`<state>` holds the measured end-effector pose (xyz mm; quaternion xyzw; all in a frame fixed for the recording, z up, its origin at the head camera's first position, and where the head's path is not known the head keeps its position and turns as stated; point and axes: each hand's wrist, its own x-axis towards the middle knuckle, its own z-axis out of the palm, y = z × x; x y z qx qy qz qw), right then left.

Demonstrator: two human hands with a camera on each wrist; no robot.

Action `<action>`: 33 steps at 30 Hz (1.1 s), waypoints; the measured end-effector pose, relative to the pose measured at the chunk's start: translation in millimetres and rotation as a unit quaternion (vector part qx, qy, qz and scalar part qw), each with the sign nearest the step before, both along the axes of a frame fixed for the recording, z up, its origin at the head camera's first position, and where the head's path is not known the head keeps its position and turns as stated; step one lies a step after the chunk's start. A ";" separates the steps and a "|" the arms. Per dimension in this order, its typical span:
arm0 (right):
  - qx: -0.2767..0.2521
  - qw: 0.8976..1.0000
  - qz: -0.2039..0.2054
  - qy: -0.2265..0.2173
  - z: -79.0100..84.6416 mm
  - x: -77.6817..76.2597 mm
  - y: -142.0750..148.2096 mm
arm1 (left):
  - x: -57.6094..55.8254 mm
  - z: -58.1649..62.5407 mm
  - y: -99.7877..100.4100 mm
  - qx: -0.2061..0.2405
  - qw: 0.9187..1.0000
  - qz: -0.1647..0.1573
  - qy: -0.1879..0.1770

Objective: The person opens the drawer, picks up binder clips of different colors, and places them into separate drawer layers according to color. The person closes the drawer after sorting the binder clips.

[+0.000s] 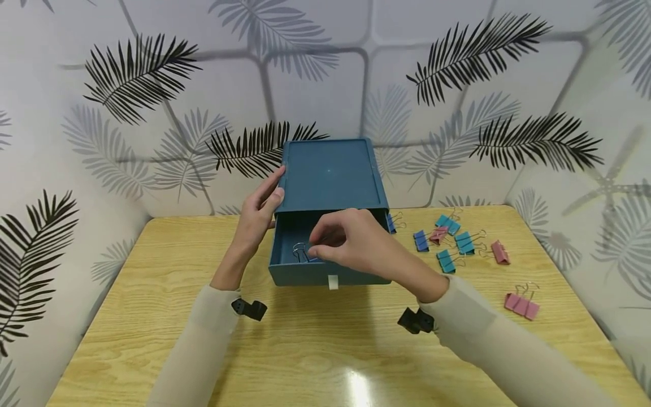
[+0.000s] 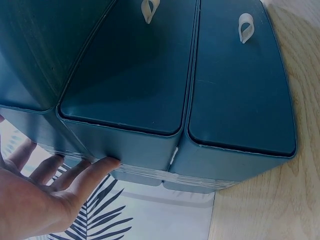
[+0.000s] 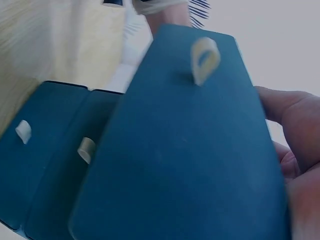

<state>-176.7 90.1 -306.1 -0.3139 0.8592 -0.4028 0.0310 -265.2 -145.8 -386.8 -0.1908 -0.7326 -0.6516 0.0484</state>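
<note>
A blue drawer unit (image 1: 328, 175) stands against the wall with its top drawer (image 1: 300, 275) pulled out. My left hand (image 1: 254, 217) rests with extended fingers against the unit's left side; the left wrist view shows these fingers (image 2: 92, 182) along that side. Over the open drawer, my right hand (image 1: 358, 240) reaches in with bent fingers and thumb. Just left of its thumb tip, a binder clip (image 1: 299, 249) shows silver wire handles inside the drawer. Whether the right hand pinches anything is hidden; in the right wrist view the drawer front (image 3: 180, 150) covers its fingertips.
On the wooden table (image 1: 168, 271), right of the unit, lie several binder clips: teal (image 1: 446, 261), blue (image 1: 421, 241) and pink (image 1: 521, 306). Two lower drawers with pale loop tabs (image 2: 245, 27) are closed. A leaf-patterned wall (image 1: 325, 102) stands behind.
</note>
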 end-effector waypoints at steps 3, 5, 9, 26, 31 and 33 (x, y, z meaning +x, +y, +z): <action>-0.023 1.000 0.002 0.002 2.6 1.2 7.6 | 0.0 -0.6 -0.9 0.000 1.000 0.000 0.001; -0.037 0.999 0.001 0.002 3.5 2.7 12.5 | 0.1 -0.8 -1.4 -0.002 1.000 0.002 0.002; -0.058 0.998 -0.004 -0.002 3.9 7.0 22.2 | 0.3 -1.1 -2.7 -0.005 1.000 0.003 0.010; -0.161 0.985 -0.018 0.060 -13.7 35.3 59.8 | -0.9 -1.6 -3.0 -0.008 1.000 0.001 0.015; -0.202 0.976 -0.028 0.076 -20.8 41.4 72.3 | -2.3 -2.8 -3.2 -0.001 1.000 -0.001 0.018; -0.213 0.973 -0.041 0.083 -22.8 43.5 78.9 | -2.8 -3.1 -3.7 0.001 1.000 -0.002 0.018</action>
